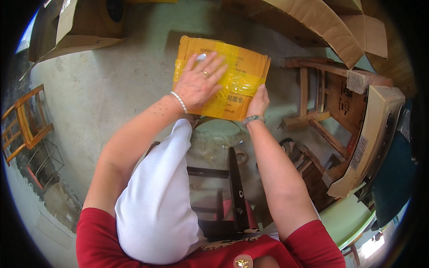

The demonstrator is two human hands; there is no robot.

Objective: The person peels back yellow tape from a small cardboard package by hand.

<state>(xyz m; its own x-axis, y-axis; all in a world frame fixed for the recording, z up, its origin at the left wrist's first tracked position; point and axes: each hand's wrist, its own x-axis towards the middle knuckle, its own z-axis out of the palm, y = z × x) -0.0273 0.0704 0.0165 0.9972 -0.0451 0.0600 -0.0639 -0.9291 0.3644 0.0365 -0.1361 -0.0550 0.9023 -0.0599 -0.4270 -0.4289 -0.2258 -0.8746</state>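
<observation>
A cardboard box (248, 57) wrapped in yellow packing tape is held in front of me, above the floor. My left hand (197, 83) lies flat on its taped face near the left side, fingers spread, with a ring and a twisted silver bracelet. With my right hand (259, 100) I grip the lower right edge of the box; the thumb shows along the edge and the other fingers are hidden. A bangle is on the right wrist. Printed characters show on the box through the tape. Below it, clear plastic film (207, 147) and a roll of tape (240, 156) lie on the floor.
Open cardboard boxes stand at the upper left (83, 40) and upper right (301, 20). A wooden chair (33, 134) is far left. Wooden furniture (303, 90) and a cardboard box (378, 120) are at right. A dark wooden frame (236, 187) is between my legs.
</observation>
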